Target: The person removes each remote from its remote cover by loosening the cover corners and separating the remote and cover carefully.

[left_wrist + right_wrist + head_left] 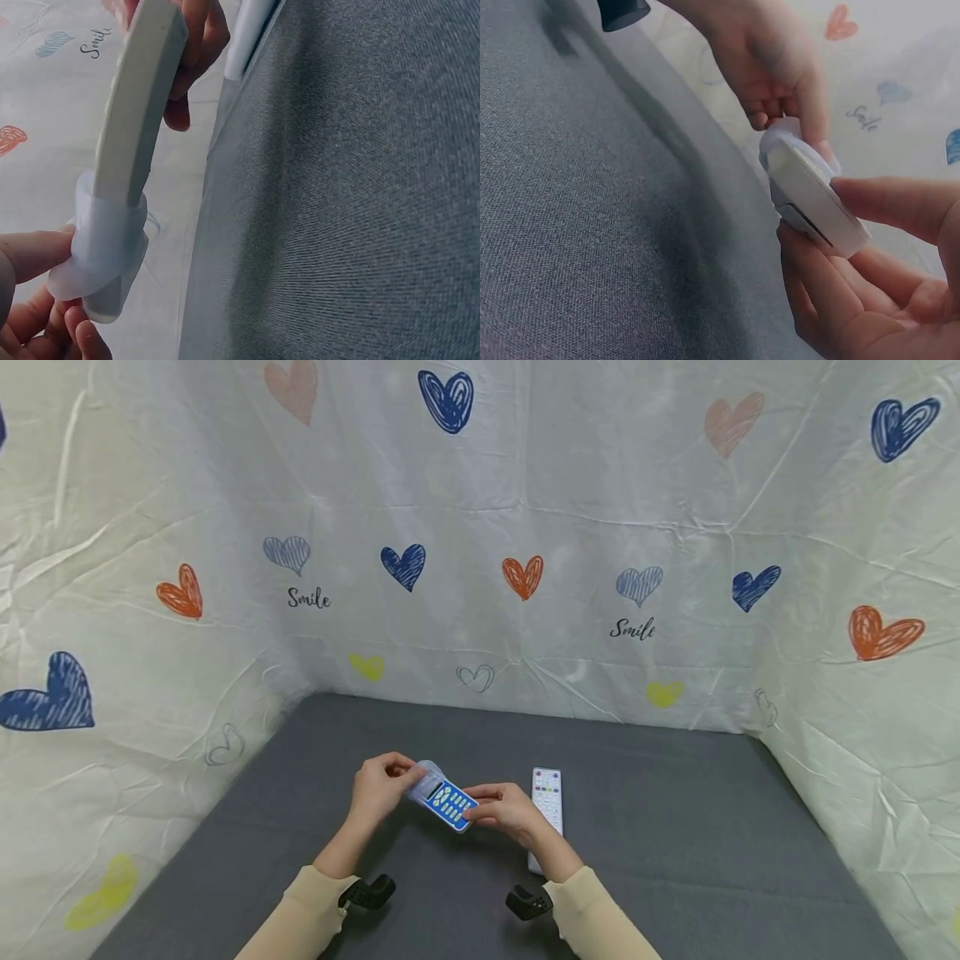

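Note:
A small remote control (452,804) with a blue button face and a pale body is held tilted above the table, between the two hands. A translucent soft sleeve (106,234) wraps one end of it, and that end's tip pokes out past the sleeve in the left wrist view. My left hand (377,791) pinches the sleeve between thumb and fingers. My right hand (512,812) grips the bare end of the remote, thumb on one side and fingers under the other. In the right wrist view, the remote's pale underside (817,206) faces the camera.
A longer white remote (547,795) lies on the dark grey tablecloth (675,827), just right of the right hand and partly hidden by that wrist. White curtains (465,477) printed with hearts enclose the back and both sides.

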